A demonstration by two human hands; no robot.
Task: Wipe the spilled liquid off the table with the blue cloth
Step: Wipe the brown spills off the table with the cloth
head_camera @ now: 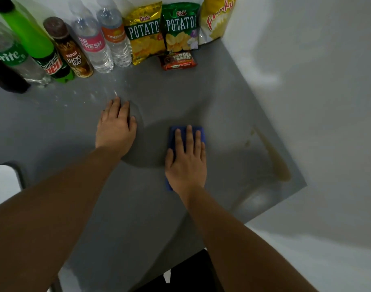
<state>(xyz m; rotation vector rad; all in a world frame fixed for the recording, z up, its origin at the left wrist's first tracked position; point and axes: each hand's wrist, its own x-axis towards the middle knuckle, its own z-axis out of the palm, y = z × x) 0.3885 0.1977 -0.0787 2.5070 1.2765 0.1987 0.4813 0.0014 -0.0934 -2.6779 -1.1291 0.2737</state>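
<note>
On the grey table (180,98) my right hand (186,161) lies flat, palm down, pressing the folded blue cloth (199,132) against the surface. Most of the cloth is hidden under the hand; its far edge and a near corner stick out. A brownish streak of spilled liquid (273,157) runs along the table's right edge, to the right of the cloth and apart from it. My left hand (116,129) rests flat on the table to the left of the cloth, fingers spread, holding nothing.
Along the back wall stand several bottles, among them Mountain Dew (39,47), Lucky Day (71,53) and two water bottles (92,39). Three snack bags (144,32) and a fudge bar pack (177,60) sit behind my hands. The table's edge and corner (302,182) lie at right.
</note>
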